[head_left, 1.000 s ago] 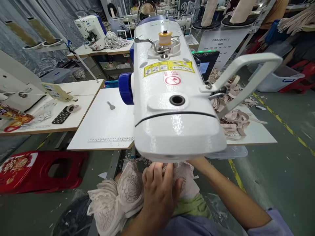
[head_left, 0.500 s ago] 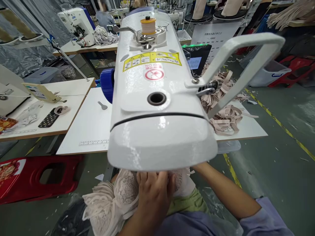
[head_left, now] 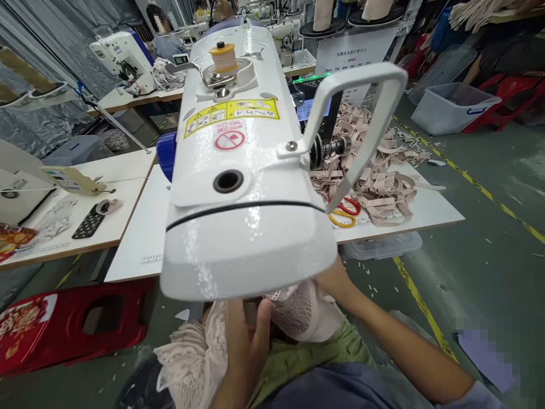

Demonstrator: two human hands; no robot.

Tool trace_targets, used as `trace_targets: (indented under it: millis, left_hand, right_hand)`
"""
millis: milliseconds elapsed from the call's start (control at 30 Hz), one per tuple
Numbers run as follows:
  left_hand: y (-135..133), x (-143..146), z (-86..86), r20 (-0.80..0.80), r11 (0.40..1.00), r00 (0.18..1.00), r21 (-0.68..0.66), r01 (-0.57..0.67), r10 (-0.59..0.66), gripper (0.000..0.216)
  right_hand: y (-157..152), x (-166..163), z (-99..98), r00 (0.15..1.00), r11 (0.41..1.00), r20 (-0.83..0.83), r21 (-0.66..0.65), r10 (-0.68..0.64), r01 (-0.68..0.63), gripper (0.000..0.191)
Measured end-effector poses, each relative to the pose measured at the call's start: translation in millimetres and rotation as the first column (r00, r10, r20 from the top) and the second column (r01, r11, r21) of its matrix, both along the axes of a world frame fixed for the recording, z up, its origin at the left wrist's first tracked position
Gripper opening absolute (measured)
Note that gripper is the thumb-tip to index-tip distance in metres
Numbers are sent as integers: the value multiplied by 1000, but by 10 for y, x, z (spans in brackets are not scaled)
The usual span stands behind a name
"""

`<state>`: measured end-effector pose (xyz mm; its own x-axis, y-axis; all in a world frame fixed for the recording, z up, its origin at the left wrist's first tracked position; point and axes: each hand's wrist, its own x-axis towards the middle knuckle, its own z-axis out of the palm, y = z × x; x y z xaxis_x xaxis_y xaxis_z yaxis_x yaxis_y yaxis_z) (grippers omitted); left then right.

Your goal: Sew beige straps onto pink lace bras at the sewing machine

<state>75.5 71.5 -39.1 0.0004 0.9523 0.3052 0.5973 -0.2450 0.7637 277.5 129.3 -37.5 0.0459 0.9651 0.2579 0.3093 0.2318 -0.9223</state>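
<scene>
The white sewing machine head [head_left: 251, 244] fills the middle of the view and hides the sewing area below it. My left hand [head_left: 247, 335] reaches up under its front edge, thumb stretched away from the fingers, fingertips hidden. Beside that hand lies a pile of pale pink lace bras [head_left: 187, 358] on my lap. A lace bra cup [head_left: 296, 315] shows between my hands under the machine. My right hand [head_left: 334, 278] is near that cup's right side; its fingers are behind the machine head, so its grip is hidden.
Scissors [head_left: 344, 215] with red and yellow handles lie on the white table [head_left: 430, 213], by heaped beige straps [head_left: 378, 153]. The machine's white lever [head_left: 361, 74] juts out right. A red stool [head_left: 72, 324] stands left. A person [head_left: 164, 37] is at the back.
The view has shifted, so the machine sits further left and the scissors show. My left hand has turned, its thumb now apart from the fingers; more of the bra cup is visible.
</scene>
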Motion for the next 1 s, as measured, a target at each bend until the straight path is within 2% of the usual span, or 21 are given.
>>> trace_targets:
  millis: [100, 167, 300, 533, 767, 1000]
  left_hand:
    - [31, 40, -35, 292, 974, 955, -198, 107, -45, 42]
    - [47, 74, -4, 369, 946, 928, -280, 165, -53, 40]
    - [61, 100, 93, 310, 933, 949, -327, 153, -47, 44]
    - [25, 208, 214, 219, 932, 971, -361, -10, 95, 48]
    - [18, 307, 298, 158, 958, 981, -280, -66, 114, 51]
    - [-14, 334, 316, 154, 957, 975, -265, -114, 159, 54]
  right_hand:
    - [-127, -8, -88, 995, 1000, -95, -5, -3, 3, 27]
    - [-185, -22, -101, 991, 999, -132, -9, 30, -32, 34]
    - [-235, -47, -59, 985, 995, -141, 6, 97, -97, 43]
    - [-257, -80, -69, 992, 990, -36, 73, 120, -117, 46]
    - [-277, -63, -117, 991, 990, -40, 71, 125, -122, 49]
    - [-320, 8, -194, 988, 987, -10, 33, 156, -155, 58]
